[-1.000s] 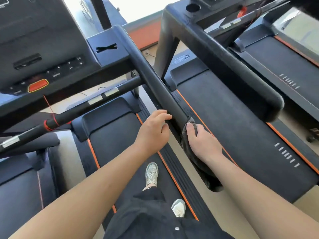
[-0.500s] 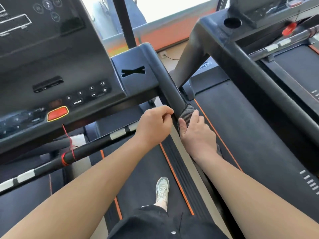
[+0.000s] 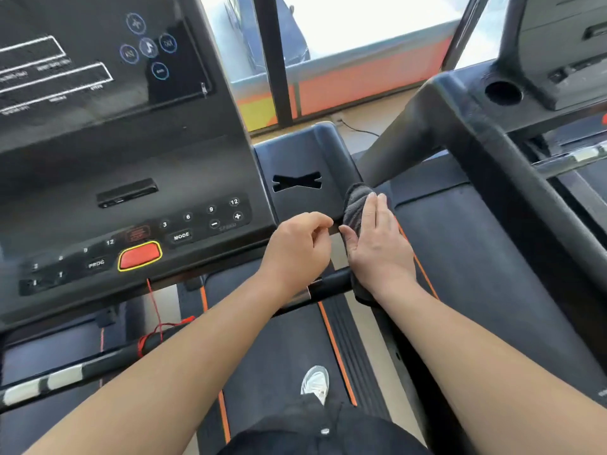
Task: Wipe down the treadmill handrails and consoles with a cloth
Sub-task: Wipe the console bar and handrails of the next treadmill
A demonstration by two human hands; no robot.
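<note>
The right hand (image 3: 377,254), fingers straight, presses the dark grey terry cloth (image 3: 356,201) onto the black padded handrail (image 3: 333,149) beside the glossy black console (image 3: 131,152), the left hand (image 3: 297,254) curled alongside, its grip unclear.

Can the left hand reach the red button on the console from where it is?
Likely yes: the left hand sits just right of the red button, with only bare console face between them.

Cloth (image 3: 356,205): grey terry, nubby. Console (image 3: 131,165): glossy black plastic w/ reflections. Handrail (image 3: 331,159): matt black, smooth.
</note>
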